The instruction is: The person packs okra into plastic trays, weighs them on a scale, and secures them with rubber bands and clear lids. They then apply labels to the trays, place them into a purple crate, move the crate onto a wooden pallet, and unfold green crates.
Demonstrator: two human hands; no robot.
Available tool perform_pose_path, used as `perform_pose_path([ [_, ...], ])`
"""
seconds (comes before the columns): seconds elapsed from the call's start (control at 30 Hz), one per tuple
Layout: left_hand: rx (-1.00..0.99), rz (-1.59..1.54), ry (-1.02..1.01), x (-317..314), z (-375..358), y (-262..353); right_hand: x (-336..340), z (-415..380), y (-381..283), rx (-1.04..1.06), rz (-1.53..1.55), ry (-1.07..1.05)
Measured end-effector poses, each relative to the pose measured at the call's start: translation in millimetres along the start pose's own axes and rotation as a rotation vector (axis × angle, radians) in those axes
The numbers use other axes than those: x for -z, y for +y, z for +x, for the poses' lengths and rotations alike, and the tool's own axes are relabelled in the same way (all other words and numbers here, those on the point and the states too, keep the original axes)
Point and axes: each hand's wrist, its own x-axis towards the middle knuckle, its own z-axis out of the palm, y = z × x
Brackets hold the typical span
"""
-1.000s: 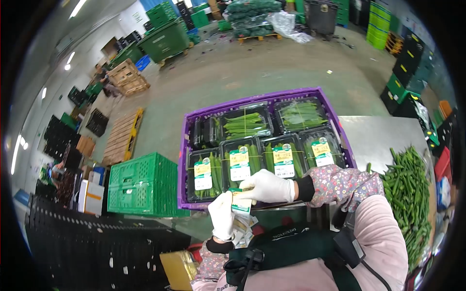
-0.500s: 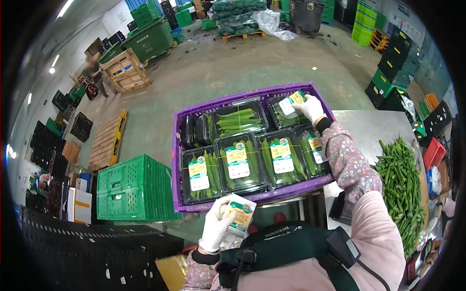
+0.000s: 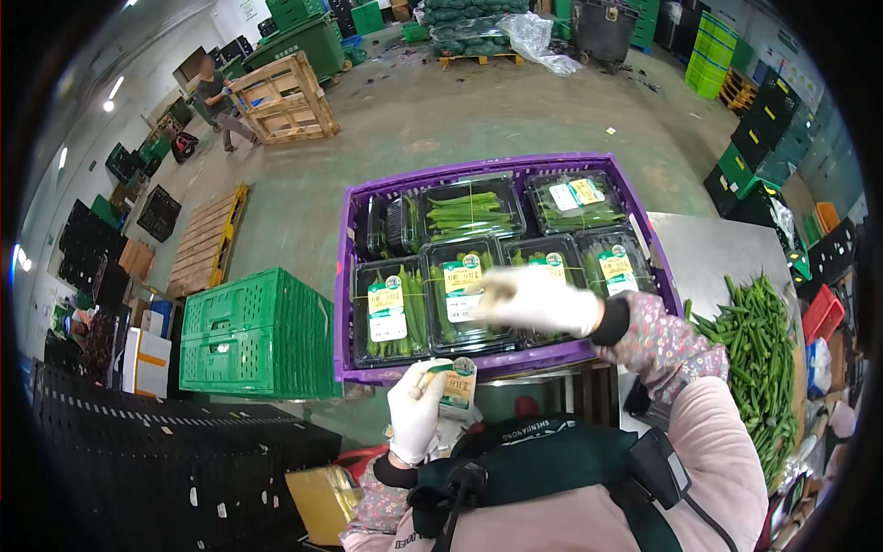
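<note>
My gloved left hand (image 3: 414,412) pinches a small stack of printed labels (image 3: 459,386) in front of the purple crate (image 3: 345,285). My gloved right hand (image 3: 544,302), smeared by motion, passes over the front row of clear lidded boxes; its fingers are too blurred to read. The boxes hold long green pods that look like okra. A labelled box (image 3: 577,202) lies at the back right, and an unlabelled box (image 3: 471,212) at the back middle has a yellow band. The front-row boxes carry white, yellow and green labels; my right hand partly covers one box (image 3: 552,258).
Loose green pods (image 3: 754,368) are heaped on the metal table (image 3: 685,244) to my right. Green crates (image 3: 253,340) are stacked at left, near a wooden pallet (image 3: 210,239). Farther off, a person (image 3: 219,103) handles an upright wooden pallet (image 3: 285,99).
My right hand has left the back-right box, which now shows its label, and swung left toward me over the front row. My left hand still holds the labels. The person moved right.
</note>
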Motion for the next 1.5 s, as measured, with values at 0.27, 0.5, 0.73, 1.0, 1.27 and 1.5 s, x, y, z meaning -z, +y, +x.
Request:
perform_pose_path([
  [0.27, 0.033, 0.088, 0.113, 24, -11, -8, -40, 23, 15, 0.349, -0.226, 0.077],
  [0.5, 0.041, 0.225, 0.085, 70, -35, -17, 50, 132, 108, -0.255, 0.497, 0.489],
  [0.73, 0.151, 0.000, 0.078, 78, -43, -22, 11, 164, 112, -0.322, 0.281, 0.646],
  [1.0, 0.145, -0.030, -0.031, 94, -37, -35, 9, 149, 95, -0.381, -0.790, 0.704],
  [1.27, 0.115, 0.001, -0.142, 107, -31, -43, -1, 148, 119, 0.000, -0.600, 0.312],
  [1.5, 0.144, -0.187, -0.365, 106, -33, -24, 43, 84, 161, -0.610, -0.855, 0.769],
])
